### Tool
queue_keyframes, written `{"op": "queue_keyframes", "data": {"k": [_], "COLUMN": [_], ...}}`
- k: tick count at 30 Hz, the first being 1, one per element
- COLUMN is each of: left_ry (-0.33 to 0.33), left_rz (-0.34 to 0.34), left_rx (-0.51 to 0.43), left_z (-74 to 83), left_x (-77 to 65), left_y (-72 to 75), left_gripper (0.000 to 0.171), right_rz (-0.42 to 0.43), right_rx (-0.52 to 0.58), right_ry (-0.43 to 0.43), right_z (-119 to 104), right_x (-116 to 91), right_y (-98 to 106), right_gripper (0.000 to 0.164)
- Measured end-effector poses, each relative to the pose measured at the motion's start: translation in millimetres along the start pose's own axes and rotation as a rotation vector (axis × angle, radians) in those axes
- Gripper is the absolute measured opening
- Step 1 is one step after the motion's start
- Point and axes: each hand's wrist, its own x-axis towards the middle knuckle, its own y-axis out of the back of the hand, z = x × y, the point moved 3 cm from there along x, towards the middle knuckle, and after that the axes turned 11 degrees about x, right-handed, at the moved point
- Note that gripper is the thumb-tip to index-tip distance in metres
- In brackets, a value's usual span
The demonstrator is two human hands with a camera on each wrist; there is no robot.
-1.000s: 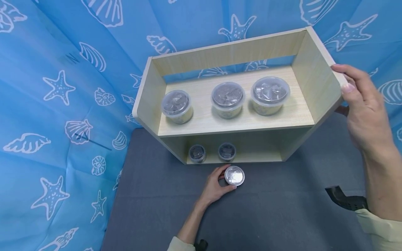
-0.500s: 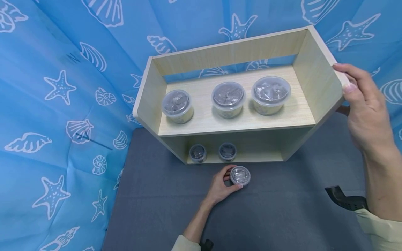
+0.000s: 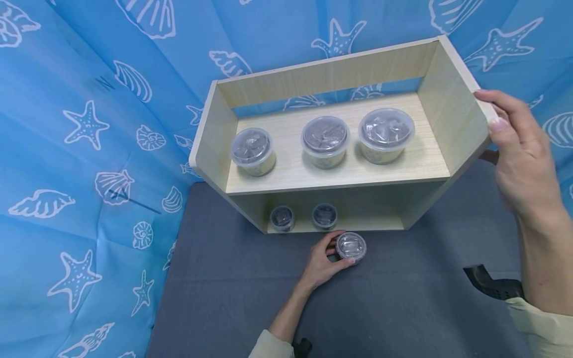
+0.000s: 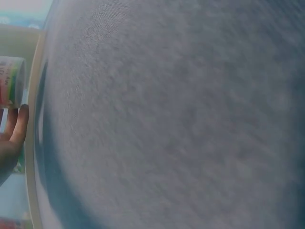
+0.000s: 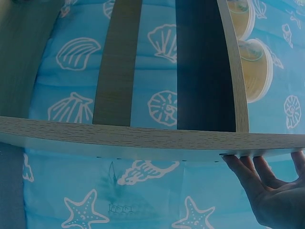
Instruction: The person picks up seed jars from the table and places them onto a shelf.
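My left hand [image 3: 323, 261] holds a small round tub [image 3: 351, 247] with a clear lid, thumb on the near side and fingers on the far side. It is just in front of the shelf's lower level. In the left wrist view, the tub [image 4: 10, 82] shows a printed red and green side, with fingers [image 4: 20, 126] against it. With my right hand [image 3: 521, 144] I grip the front edge of the right side panel of the pale wooden shelf [image 3: 458, 99]. The right wrist view has that hand [image 5: 274, 195] at the outer face of the panel [image 5: 190, 138].
Three larger lidded tubs stand on the upper board, at left [image 3: 252, 151], middle [image 3: 325, 141] and right [image 3: 386, 136]. Two small tubs, one left [image 3: 282, 219] and one right [image 3: 324, 217], occupy the lower level. A blue shell-print curtain [image 3: 112, 149] hangs behind the grey-covered table [image 3: 215, 298].
My left hand has carried the small tub rightward and slightly nearer the shelf, along its lower front. The right hand stays on the side panel.
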Motion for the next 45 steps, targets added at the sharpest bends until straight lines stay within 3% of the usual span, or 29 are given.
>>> {"op": "queue_keyframes", "data": {"k": [8, 18, 28, 39, 45], "left_ry": [-0.007, 0.043, -0.029, 0.017, 0.000], "left_rz": [-0.023, -0.036, 0.019, 0.094, 0.121], "left_rx": [-0.009, -0.018, -0.032, -0.082, -0.075], "left_z": [9.1, 16.5, 20.7, 24.1, 24.2], "left_x": [8.6, 21.7, 38.8, 53.8, 61.7], "left_y": [-9.5, -20.3, -31.6, -42.7, -47.3], "left_gripper": [0.068, 0.068, 0.068, 0.066, 0.067], "right_rz": [0.001, -0.003, -0.008, 0.004, 0.012], "right_rx": [0.002, 0.005, 0.012, 0.006, 0.008], "right_ry": [-0.005, 0.007, 0.016, 0.014, 0.012], "right_z": [-0.4, -0.2, 1.0, 2.2, 2.7], "right_x": [0.7, 0.4, 0.8, 0.8, 1.4], "right_y": [-0.4, 1.3, 1.8, 1.6, 1.5], "right_gripper": [0.045, 0.045, 0.046, 0.046, 0.046]}}
